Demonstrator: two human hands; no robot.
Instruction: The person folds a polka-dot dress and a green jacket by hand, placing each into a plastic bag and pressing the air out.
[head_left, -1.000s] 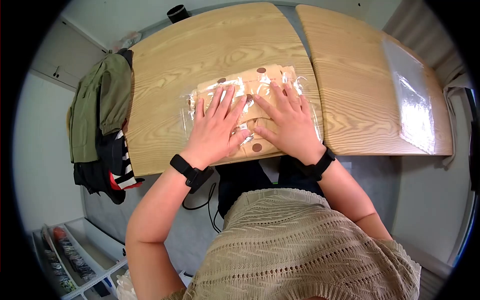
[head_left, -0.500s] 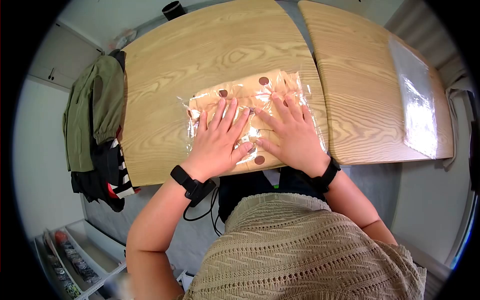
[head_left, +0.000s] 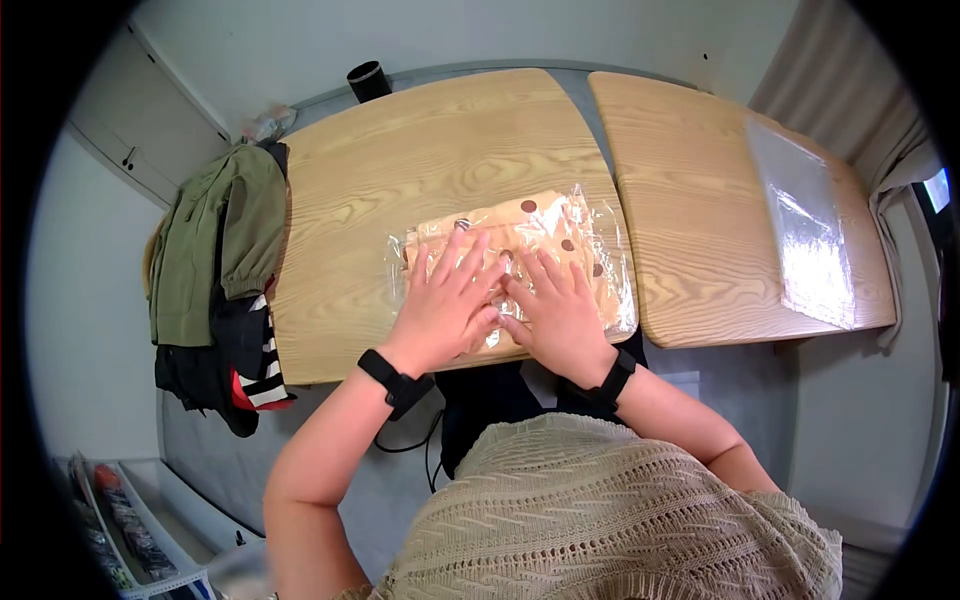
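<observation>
A folded peach cloth with brown dots [head_left: 545, 222] lies inside a clear plastic bag [head_left: 622, 300] at the near edge of the wooden table [head_left: 340, 220]. Both hands rest flat on this package. My left hand [head_left: 438, 305] has its fingers spread over the left half. On the middle and right part lies my right hand [head_left: 560, 318], fingers stretched out and somewhat apart. The two thumbs are close to each other near the package's lower middle. Neither hand grips anything.
Flat clear plastic bags [head_left: 808, 230] lie on a second table [head_left: 690, 200] to the right. Garments, a green jacket [head_left: 205, 240] among them, hang at the left edge. A black bin [head_left: 369, 82] stands behind; a divided storage container [head_left: 170, 520] is at lower left.
The camera view has tilted up. My right hand has moved left across the package, nearer to my left hand, and uncovered more of its right side.
</observation>
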